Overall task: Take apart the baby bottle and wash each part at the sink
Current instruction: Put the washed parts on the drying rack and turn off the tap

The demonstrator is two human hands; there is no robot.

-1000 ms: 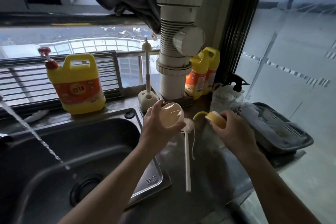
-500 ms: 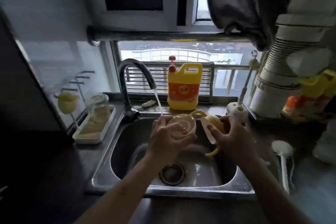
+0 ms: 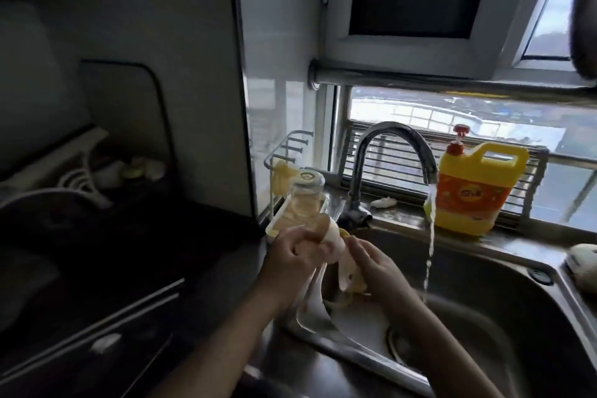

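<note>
My left hand (image 3: 290, 250) grips a pale cream bottle cap (image 3: 332, 237) at the sink's left rim, its fingers curled round the cap. My right hand (image 3: 371, 265) holds a yellow collar ring with a whitish part (image 3: 347, 275) hanging from it, just right of the cap and above the steel sink (image 3: 484, 307). Behind my hands a clear bottle body (image 3: 305, 195) stands upside down on a small drying tray (image 3: 277, 223). The tap (image 3: 387, 152) runs, its stream (image 3: 429, 236) falling to the right of both hands.
A yellow detergent jug (image 3: 475, 187) with a red pump stands on the sill behind the sink. A white brush head (image 3: 584, 263) lies on the counter at the far right. A dark hob with a pan (image 3: 48, 203) fills the left.
The view has swung left. Both hands carried the cap and the yellow ring from the right counter over the sink to its left rim, left of the running water.
</note>
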